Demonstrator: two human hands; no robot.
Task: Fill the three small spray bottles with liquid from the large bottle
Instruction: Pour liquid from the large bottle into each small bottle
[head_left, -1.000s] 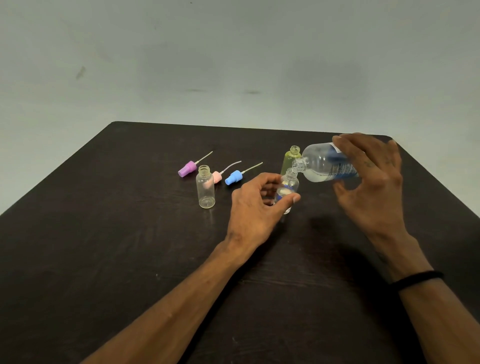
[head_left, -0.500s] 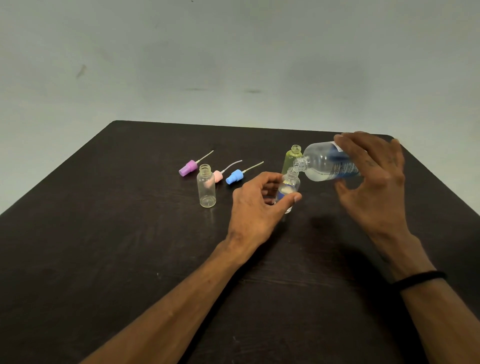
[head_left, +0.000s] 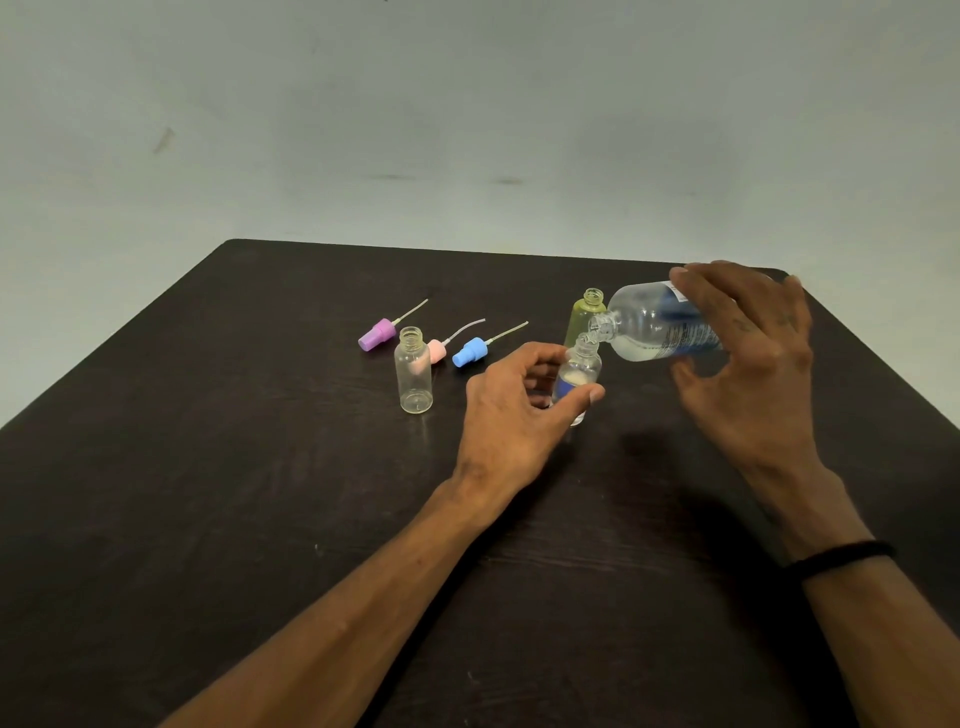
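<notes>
The right hand (head_left: 748, 358) wraps the large bottle (head_left: 657, 328), tipped near horizontal, its mouth at the neck of a small clear bottle (head_left: 577, 375). The left hand (head_left: 519, 410) pinches that bottle between thumb and fingers on the dark table (head_left: 260, 493). Against the frames a second ago, the pose is nearly unchanged, so pouring appears under way; the level is hard to read. Just behind the held bottle stands a yellow-green bottle (head_left: 584, 322); well to its left, an empty clear bottle (head_left: 414, 371) and three loose spray caps (head_left: 470, 353).
</notes>
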